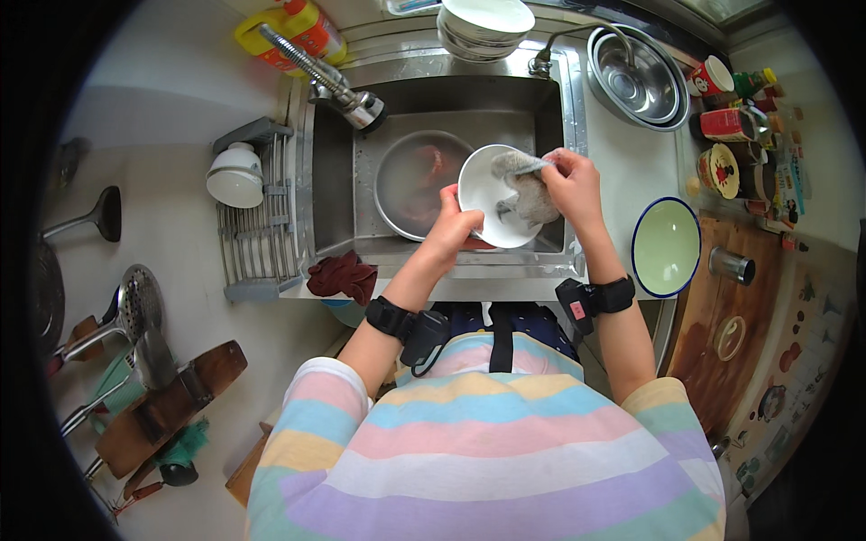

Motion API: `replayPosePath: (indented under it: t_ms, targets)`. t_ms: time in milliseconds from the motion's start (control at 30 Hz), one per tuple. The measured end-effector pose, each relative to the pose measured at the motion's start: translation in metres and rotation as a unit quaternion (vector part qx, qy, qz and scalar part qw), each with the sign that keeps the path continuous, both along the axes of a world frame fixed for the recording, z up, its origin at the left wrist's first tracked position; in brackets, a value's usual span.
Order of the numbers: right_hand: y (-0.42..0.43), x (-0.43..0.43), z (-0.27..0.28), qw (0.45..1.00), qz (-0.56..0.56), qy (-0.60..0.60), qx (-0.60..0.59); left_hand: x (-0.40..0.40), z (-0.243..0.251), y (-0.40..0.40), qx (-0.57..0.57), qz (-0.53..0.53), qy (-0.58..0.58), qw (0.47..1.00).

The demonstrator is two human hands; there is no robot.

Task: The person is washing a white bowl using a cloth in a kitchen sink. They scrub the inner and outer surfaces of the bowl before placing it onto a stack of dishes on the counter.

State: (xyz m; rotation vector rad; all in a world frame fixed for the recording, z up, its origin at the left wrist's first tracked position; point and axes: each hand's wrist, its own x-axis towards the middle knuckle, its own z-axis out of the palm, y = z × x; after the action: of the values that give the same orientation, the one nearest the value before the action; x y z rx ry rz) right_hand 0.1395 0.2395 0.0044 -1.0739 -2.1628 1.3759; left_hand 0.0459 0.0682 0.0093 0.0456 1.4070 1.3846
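Over the steel sink [335,162] my left hand [450,226] grips a white bowl [482,179] by its rim, thumb on the near edge. The bowl is tilted, its inside turned up towards me. A grey dishcloth [531,196] is pinched in my right hand [575,182] and hangs down into the bowl, covering part of its inner wall. Below and to the left, a round metal basin [399,182] of cloudy water sits in the sink. Something reddish [433,166] lies under that water; what it is I cannot tell.
A flexible faucet [345,95] reaches over the sink's back left. White bowls [484,30] are stacked behind it. On the left a drying rack [260,216] holds bowls; a dark red cloth [343,277] lies at the front edge. Steel bowls [632,78] and an enamel basin [666,247] stand right.
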Motion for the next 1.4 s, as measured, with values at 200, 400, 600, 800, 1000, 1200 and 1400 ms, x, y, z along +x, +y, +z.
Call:
replayPosePath:
  t_ms: [200, 400, 600, 800, 1000, 1200, 1400]
  targets:
    - [-0.009, -0.026, 0.016, 0.989, 0.102, 0.07, -0.079, -0.016, 0.004, -0.021, 0.002, 0.015, -0.05, 0.999]
    - [-0.021, -0.04, 0.064, 0.981, 0.166, 0.031, 0.095, -0.026, -0.005, -0.037, -0.003, 0.051, -0.067, 0.996]
    - [-0.022, -0.061, 0.077, 0.969, 0.154, -0.02, 0.192, -0.03, 0.001, -0.042, -0.014, 0.07, -0.072, 0.995]
    - [-0.019, -0.068, 0.084, 0.98, 0.172, 0.005, 0.097, -0.031, -0.003, -0.048, -0.021, 0.076, -0.118, 0.99]
    - [-0.043, -0.062, 0.083, 0.95, 0.293, 0.042, 0.101, -0.03, -0.018, -0.054, 0.037, 0.081, -0.114, 0.99]
    - [-0.06, -0.045, 0.042, 0.896, 0.414, -0.144, -0.065, -0.028, -0.014, -0.058, 0.1, 0.07, -0.06, 0.991]
    - [-0.079, -0.041, 0.009, 0.893, 0.437, -0.027, 0.105, -0.029, -0.006, -0.061, 0.109, 0.057, -0.026, 0.992]
